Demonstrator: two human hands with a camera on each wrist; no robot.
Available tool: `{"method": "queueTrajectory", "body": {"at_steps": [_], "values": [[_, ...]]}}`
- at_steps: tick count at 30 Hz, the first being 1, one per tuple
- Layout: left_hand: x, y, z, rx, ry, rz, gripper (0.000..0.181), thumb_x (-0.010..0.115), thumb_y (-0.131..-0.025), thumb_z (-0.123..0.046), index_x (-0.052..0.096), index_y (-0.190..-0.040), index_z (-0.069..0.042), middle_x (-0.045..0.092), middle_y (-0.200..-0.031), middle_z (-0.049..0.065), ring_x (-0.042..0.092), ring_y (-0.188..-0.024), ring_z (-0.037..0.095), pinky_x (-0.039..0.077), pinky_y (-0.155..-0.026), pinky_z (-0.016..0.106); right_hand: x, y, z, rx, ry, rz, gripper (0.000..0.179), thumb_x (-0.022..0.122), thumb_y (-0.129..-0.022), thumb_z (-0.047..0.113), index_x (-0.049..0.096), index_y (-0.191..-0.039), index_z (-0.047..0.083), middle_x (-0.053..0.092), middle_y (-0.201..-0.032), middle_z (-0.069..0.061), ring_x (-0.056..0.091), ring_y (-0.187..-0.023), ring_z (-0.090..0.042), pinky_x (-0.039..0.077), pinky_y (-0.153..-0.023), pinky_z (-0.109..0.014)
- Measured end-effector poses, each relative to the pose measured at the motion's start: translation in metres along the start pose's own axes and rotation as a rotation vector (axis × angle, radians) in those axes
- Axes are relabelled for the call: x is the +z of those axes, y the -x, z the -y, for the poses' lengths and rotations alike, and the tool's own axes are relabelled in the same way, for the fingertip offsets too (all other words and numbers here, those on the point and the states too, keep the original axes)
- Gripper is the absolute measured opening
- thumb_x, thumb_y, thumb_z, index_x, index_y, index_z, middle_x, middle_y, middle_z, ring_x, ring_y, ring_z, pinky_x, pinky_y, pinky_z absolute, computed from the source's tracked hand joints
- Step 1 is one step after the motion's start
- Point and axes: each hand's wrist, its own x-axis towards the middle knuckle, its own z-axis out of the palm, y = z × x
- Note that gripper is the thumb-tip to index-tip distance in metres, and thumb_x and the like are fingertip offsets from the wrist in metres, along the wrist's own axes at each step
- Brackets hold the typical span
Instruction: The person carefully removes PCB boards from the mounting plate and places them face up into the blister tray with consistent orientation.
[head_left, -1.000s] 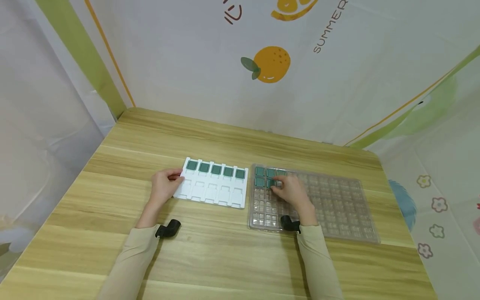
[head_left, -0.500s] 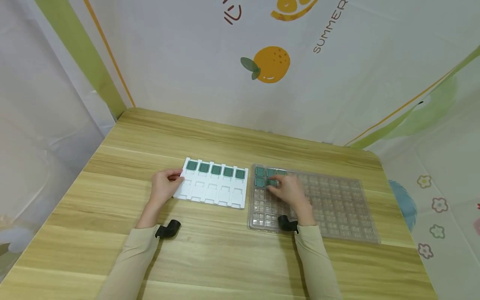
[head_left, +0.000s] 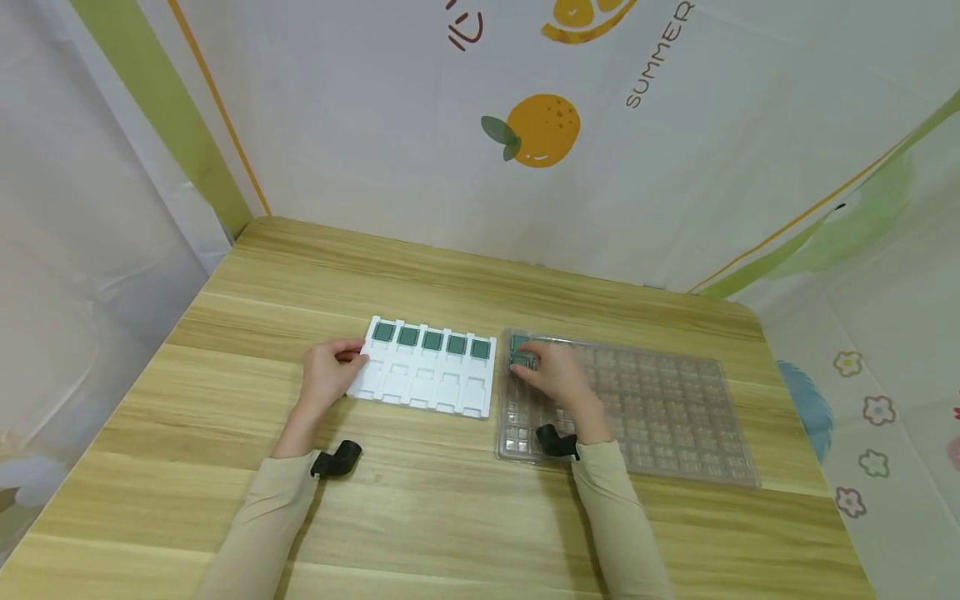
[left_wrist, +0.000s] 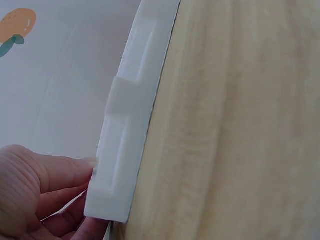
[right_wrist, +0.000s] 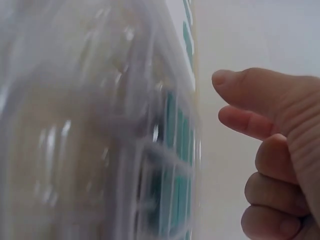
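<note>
My left hand [head_left: 327, 373] pinches the left edge of a white plastic tray [head_left: 400, 392]. In the left wrist view its thumb lies on the tray's upper side, with fingers underneath. A row of green square chips [head_left: 432, 340] fills the tray's far pockets; the near pockets hold none. On the right, a clear plastic tray [head_left: 667, 400] carries a few more green chips [head_left: 518, 342] in its far left corner. Over that corner hovers my right hand [head_left: 561, 377]. The right wrist view shows its thumb and index finger apart, nothing between them, the other fingers curled.
Both trays lie on a wood-grain table [head_left: 420, 517], a narrow gap between them. Behind it hangs a white curtain [head_left: 375, 150] printed with fruit. A black wrist mount [head_left: 337, 458] sits on the left sleeve, another mount [head_left: 557, 442] on the right.
My right hand has moved left over the clear tray, now covering more of the chips in its corner. The left hand and the white tray have stayed put.
</note>
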Motion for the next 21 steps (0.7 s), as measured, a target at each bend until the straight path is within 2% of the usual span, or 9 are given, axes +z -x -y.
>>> {"method": "queueTrajectory", "body": {"at_steps": [9, 15, 21], "values": [[0.0, -0.001, 0.003, -0.02, -0.001, 0.013, 0.021, 0.065, -0.079, 0.008, 0.067, -0.099, 0.014, 0.066, -0.088, 0.029, 0.064, -0.078, 0.036, 0.04, -0.059, 0.007, 0.008, -0.018, 0.016, -0.042, -0.003, -0.018, 0.026, 0.072, -0.082, 0.017, 0.07, -0.104, 0.003, 0.033, -0.049, 0.006, 0.025, -0.044, -0.007, 0.023, -0.045, -0.022], [0.0, 0.0, 0.003, -0.008, 0.001, 0.006, 0.02, 0.065, -0.079, 0.008, 0.067, -0.098, 0.014, 0.067, -0.086, 0.028, 0.064, -0.076, 0.034, 0.04, -0.059, 0.007, 0.013, -0.026, 0.024, -0.033, -0.012, 0.019, 0.031, 0.072, -0.083, 0.021, 0.069, -0.107, 0.002, 0.041, -0.053, 0.005, 0.03, -0.045, -0.008, 0.026, -0.045, -0.022], [0.0, 0.0, 0.001, -0.008, 0.013, 0.005, 0.019, 0.065, -0.078, 0.009, 0.068, -0.097, 0.014, 0.066, -0.085, 0.028, 0.064, -0.076, 0.036, 0.039, -0.058, 0.007, 0.017, -0.036, 0.028, 0.006, 0.006, 0.073, 0.033, 0.071, -0.084, 0.023, 0.068, -0.11, 0.003, 0.034, -0.047, 0.006, 0.027, -0.043, -0.007, 0.024, -0.044, -0.021]]}}
